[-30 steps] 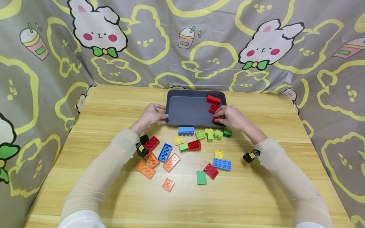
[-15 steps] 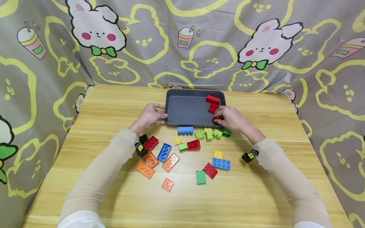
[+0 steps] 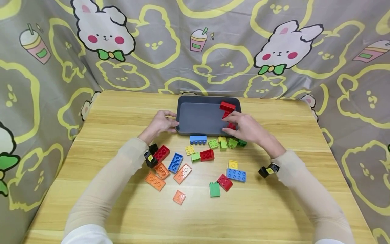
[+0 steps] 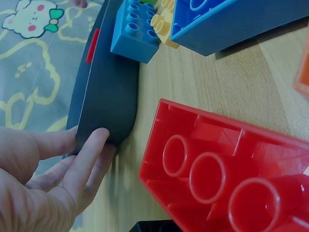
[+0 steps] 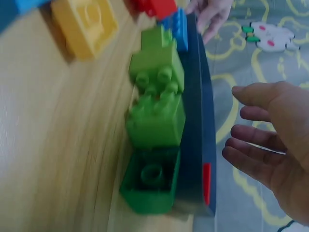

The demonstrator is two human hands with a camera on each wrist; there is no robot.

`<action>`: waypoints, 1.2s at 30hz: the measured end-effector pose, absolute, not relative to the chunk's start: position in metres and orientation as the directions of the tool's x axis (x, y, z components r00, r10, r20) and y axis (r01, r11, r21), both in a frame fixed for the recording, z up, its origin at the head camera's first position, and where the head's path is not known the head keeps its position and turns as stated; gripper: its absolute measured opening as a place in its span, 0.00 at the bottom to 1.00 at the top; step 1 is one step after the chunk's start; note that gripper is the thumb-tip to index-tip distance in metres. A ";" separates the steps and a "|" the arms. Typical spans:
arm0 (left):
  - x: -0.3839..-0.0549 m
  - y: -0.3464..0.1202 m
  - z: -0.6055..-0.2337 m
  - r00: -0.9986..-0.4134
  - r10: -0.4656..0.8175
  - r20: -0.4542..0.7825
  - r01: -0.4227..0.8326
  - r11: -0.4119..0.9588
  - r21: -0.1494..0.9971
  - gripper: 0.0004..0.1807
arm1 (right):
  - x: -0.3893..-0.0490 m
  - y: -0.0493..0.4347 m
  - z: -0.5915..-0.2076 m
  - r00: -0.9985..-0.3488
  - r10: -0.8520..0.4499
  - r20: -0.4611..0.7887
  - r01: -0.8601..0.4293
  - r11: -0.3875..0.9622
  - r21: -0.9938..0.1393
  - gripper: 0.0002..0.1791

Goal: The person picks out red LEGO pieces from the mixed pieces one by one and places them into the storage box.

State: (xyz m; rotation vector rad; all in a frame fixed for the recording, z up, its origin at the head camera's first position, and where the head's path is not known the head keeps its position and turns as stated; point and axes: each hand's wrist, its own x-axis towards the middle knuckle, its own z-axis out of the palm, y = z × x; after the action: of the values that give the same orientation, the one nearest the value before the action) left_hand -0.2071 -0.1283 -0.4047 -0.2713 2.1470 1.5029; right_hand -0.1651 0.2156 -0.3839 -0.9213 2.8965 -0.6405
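A dark grey tray (image 3: 198, 117) lies at the back of the table. At its left side my left hand (image 3: 159, 122) holds the wall near the front corner, with fingers on both faces of the tray wall (image 4: 108, 96) in the left wrist view. Over the tray's right end, my right hand (image 3: 245, 126) is spread, thumb apart from the fingers and nothing between them. Inside the tray under that hand are three red toy bricks: a rear one (image 3: 227, 106), a middle one (image 3: 226, 115) partly covered by fingers, and a front one (image 3: 232, 125).
Along the tray's front lie a blue brick (image 3: 198, 140), lime bricks (image 3: 213, 144) and a dark green brick (image 5: 152, 181). Nearer are a red brick (image 4: 227, 169), orange bricks (image 3: 155, 181), a light blue brick (image 3: 236, 175) and a green brick (image 3: 214, 189). A patterned curtain (image 3: 195, 78) hangs behind.
My right hand has let go of the front red brick, and its fingers have spread and shifted slightly, leaving the brick in the tray. My left hand stays on the tray wall.
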 end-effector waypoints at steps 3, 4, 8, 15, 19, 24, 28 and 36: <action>-0.207 -0.128 -0.405 -0.856 0.118 -0.503 -0.434 0.366 0.823 0.29 | -0.156 0.207 -0.381 -0.796 -0.598 0.090 -0.583 0.719 -0.378 0.26; -0.207 -0.127 -0.405 -0.856 0.118 -0.502 -0.433 0.366 0.824 0.29 | -0.152 0.203 -0.380 -0.785 -0.613 0.091 -0.598 0.709 -0.374 0.27; -0.207 -0.127 -0.406 -0.856 0.118 -0.504 -0.434 0.366 0.823 0.29 | -0.138 0.190 -0.382 -0.744 -0.663 0.084 -0.641 0.671 -0.372 0.26; -0.207 -0.128 -0.406 -0.851 0.121 -0.511 -0.442 0.361 0.821 0.29 | -0.120 0.171 -0.389 -0.651 -0.755 0.072 -0.729 0.596 -0.337 0.18; -0.207 -0.128 -0.405 -0.853 0.120 -0.507 -0.436 0.368 0.821 0.29 | -0.115 0.163 -0.394 -0.616 -0.785 0.061 -0.760 0.572 -0.310 0.17; -0.206 -0.128 -0.404 -0.854 0.120 -0.507 -0.437 0.365 0.822 0.29 | -0.110 0.158 -0.399 -0.598 -0.801 0.024 -0.773 0.569 -0.280 0.17; -0.206 -0.128 -0.403 -0.856 0.117 -0.504 -0.435 0.365 0.823 0.29 | -0.109 0.156 -0.401 -0.588 -0.809 0.008 -0.779 0.563 -0.276 0.17; -0.205 -0.127 -0.404 -0.854 0.113 -0.507 -0.441 0.361 0.822 0.29 | -0.108 0.156 -0.404 -0.546 -0.838 -0.005 -0.803 0.525 -0.283 0.09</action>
State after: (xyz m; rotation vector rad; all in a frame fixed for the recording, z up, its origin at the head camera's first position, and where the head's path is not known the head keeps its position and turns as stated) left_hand -0.2054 -0.1275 -0.4039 -0.2839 2.1426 1.5131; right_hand -0.1085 0.1558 -0.4036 -1.4173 2.6183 -0.3752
